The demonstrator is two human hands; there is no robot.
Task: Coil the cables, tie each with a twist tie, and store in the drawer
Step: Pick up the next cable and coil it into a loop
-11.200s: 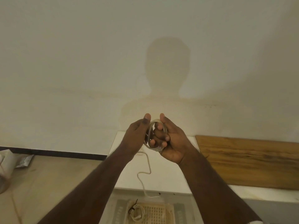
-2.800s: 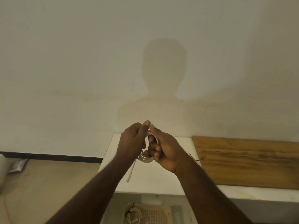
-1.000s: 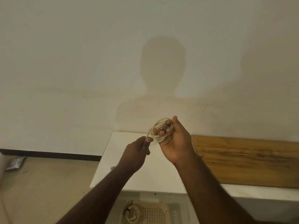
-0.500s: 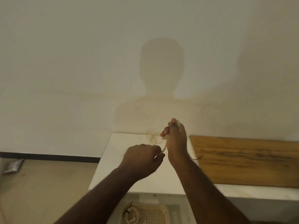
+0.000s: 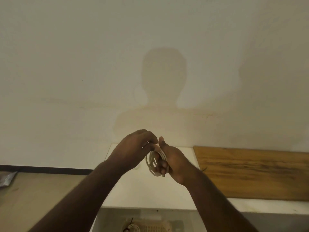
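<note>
A white cable [image 5: 153, 164] is wound into a small coil and held up over the white counter [image 5: 150, 190]. My right hand [image 5: 173, 163] grips the coil, fingers curled through its loops, with the cable's plug end at the bottom. My left hand [image 5: 135, 149] is beside it, its fingertips touching the top of the coil. A thin dark twist tie [image 5: 204, 168] lies on the counter just right of my right wrist. Below the counter the open drawer [image 5: 173, 226] holds another coiled white cable [image 5: 133, 228] bound with a dark tie.
A wooden board [image 5: 259, 173] lies on the counter to the right. A plain wall stands close behind the counter. Floor lies to the left, with a crumpled wrapper [image 5: 6, 177] at the far left edge.
The loose tail of the cable has been wound in. My left hand rose from pulling the tail to touch the coil's top. My right hand turned and dropped slightly with the coil.
</note>
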